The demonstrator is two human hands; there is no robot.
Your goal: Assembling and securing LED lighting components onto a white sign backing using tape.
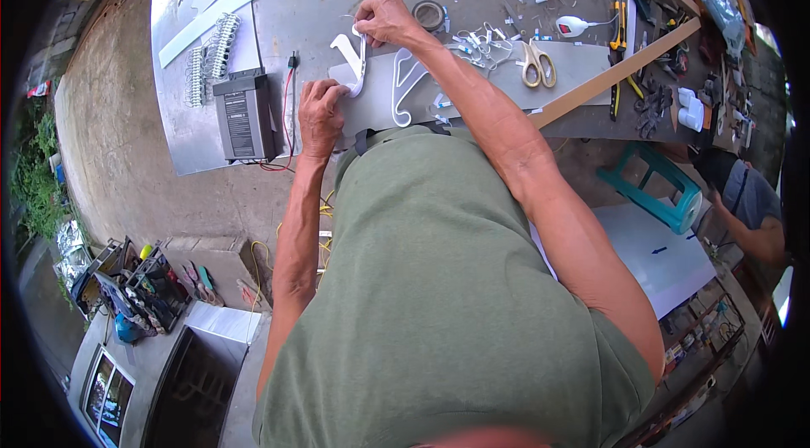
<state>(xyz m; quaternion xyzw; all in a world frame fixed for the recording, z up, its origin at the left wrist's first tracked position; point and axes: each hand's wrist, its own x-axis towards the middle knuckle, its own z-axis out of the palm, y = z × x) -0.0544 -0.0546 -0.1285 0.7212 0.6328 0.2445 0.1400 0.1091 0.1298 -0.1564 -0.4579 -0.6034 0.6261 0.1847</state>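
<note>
A white V-shaped letter shell (352,62) stands on the grey metal table (329,1) right in front of me. My left hand (321,116) presses on its lower end and on the grey sheet (375,102) under it. My right hand (384,20) pinches the top of the letter's right arm. A second white curved letter shell (405,85) lies just to the right on the same sheet, untouched.
A dark power supply box (244,115) with red wires sits left of my hand, beside white LED strips (211,56). Tape roll (429,15), scissors (537,62), pliers and a wooden frame (620,68) lie right. Another person (747,203) stands at right near a teal stool (658,186).
</note>
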